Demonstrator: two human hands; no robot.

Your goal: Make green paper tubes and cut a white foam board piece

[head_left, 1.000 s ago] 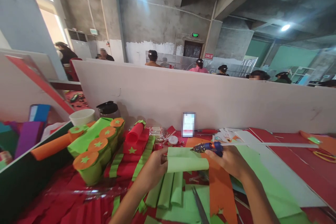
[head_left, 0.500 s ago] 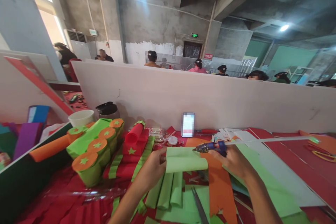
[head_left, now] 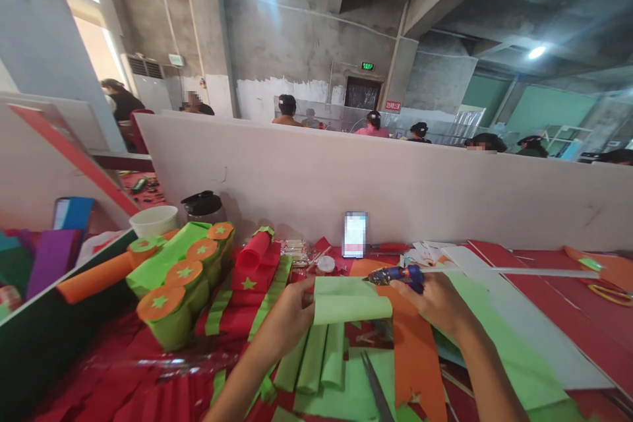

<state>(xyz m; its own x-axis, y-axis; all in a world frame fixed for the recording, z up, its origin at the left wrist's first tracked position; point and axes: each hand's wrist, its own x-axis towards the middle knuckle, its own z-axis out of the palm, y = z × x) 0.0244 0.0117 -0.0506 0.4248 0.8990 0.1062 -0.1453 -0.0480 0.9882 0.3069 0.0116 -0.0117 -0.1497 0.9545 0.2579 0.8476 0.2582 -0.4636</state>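
My left hand [head_left: 295, 308] grips the left end of a light green paper sheet [head_left: 351, 308], whose near edge is curled into a roll. In my right hand [head_left: 438, 300] is a dark blue glue gun [head_left: 398, 277] with a long white glue stick [head_left: 524, 271] out of its back. The gun's nozzle is at the sheet's far right edge; whether it touches I cannot tell. Below the sheet lie several green paper rolls [head_left: 311, 362] on green paper. Scissors [head_left: 376, 386] lie closer to me, beside an orange paper strip [head_left: 418, 356].
Green paper cylinders with orange star tops [head_left: 158, 303] stand at the left, near red paper pieces with a green star [head_left: 250, 283]. A phone [head_left: 355, 235] leans on the white partition [head_left: 395, 191]. Yellow-handled scissors [head_left: 610, 295] lie far right. Several people sit beyond the partition.
The glue gun's nozzle has shifted slightly left along the sheet's far edge. The back end of the glue stick has dropped a little. My left hand has hardly moved.
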